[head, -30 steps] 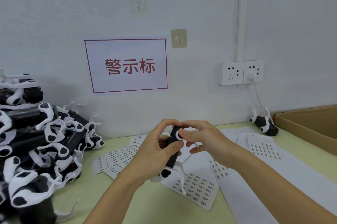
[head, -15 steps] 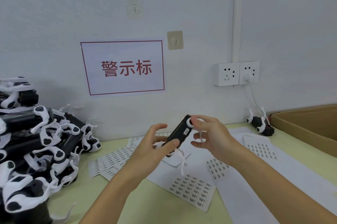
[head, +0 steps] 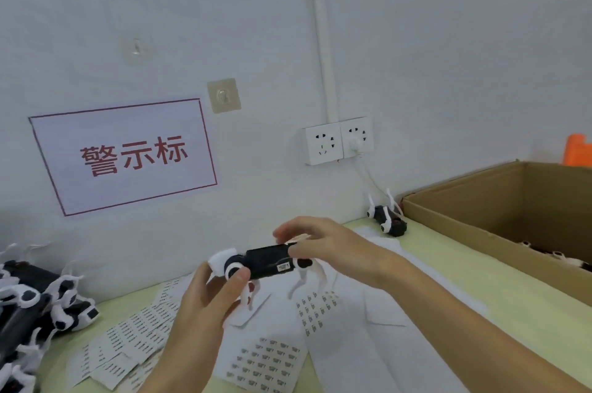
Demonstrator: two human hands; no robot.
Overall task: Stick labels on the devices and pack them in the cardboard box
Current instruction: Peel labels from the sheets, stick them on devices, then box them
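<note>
Labelled device (head: pixel 269 261) held level: left hand (head: pixel 205 303) pinching white end, right hand (head: pixel 330 248) gripping other end. Labelling looks done; next, carry right into cardboard box (head: pixel 455 216).

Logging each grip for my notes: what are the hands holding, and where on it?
Both hold one device: the left hand grips its left white end, the right hand pinches its right end.

Black device (head: pixel 270 261) with white legs and a white label (head: pixel 283 267); brown box (head: pixel 499 200) to its right; pale green table (head: pixel 448 267) beneath; white sign (head: pixel 125 154), red characters and border, behind.
</note>
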